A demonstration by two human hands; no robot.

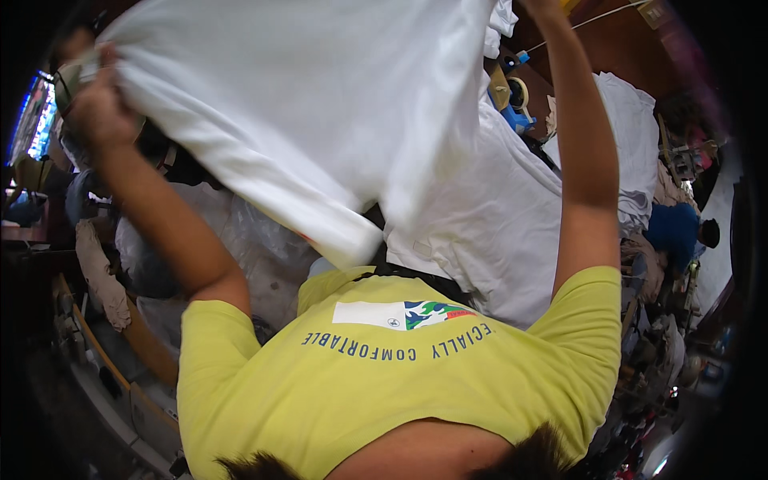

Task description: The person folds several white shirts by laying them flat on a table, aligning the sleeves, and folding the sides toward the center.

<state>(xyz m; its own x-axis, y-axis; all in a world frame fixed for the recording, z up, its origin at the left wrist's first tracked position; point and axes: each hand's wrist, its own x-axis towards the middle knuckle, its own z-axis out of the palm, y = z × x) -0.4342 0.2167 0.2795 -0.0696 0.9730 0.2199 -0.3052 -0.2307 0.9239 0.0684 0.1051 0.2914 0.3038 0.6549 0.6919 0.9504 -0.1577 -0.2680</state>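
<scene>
A large white garment (296, 96) hangs spread out in front of me, its lower parts blurred by motion. At its upper left corner my left hand (104, 112) is raised, with the fingers closed on the cloth. My right arm reaches up to the top edge, where only a part of my right hand (542, 6) shows near the garment's right side; its fingers are cut off. The lower end of the garment splits into two tube-like parts close to my body. Whether it is a shirt or shorts I cannot tell.
More white cloth (496, 216) lies below the garment, beside my right arm. Another white pile (628, 144) is farther right. Clear plastic (272, 240) lies at left. A tape roll (518, 92) is near a blue object. One person in blue (672, 232) is at far right, another at upper left.
</scene>
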